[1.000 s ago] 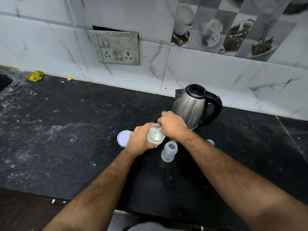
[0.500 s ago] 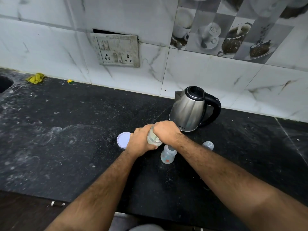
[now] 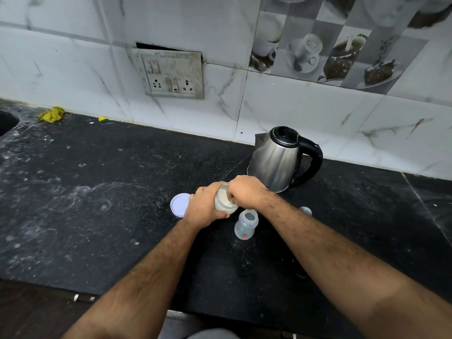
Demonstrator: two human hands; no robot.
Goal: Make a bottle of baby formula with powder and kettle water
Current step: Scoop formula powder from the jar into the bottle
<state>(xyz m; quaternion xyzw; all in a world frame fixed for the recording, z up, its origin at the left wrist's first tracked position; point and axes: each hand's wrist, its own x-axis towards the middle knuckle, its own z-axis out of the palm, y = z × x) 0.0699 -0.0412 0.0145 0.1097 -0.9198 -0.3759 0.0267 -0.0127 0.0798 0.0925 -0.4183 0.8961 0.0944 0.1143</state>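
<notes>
My left hand grips a small clear jar of whitish powder, tilted toward the right. My right hand is at the jar's mouth with fingers closed and dipped inside; the scoop seen earlier is hidden. An open clear baby bottle stands upright just below the jar. The steel kettle with a black handle stands behind my hands. The jar's white lid lies flat to the left. The bottle's cap peeks out behind my right forearm.
The black stone counter is dusted with white marks. A wall socket plate is on the tiled backsplash. A yellow rag lies at the far left near a sink edge. The counter's front edge runs below my forearms.
My right hand has gone down into the jar's mouth, hiding the scoop that showed before. The jar stays in my left hand. The view has tilted slightly.
</notes>
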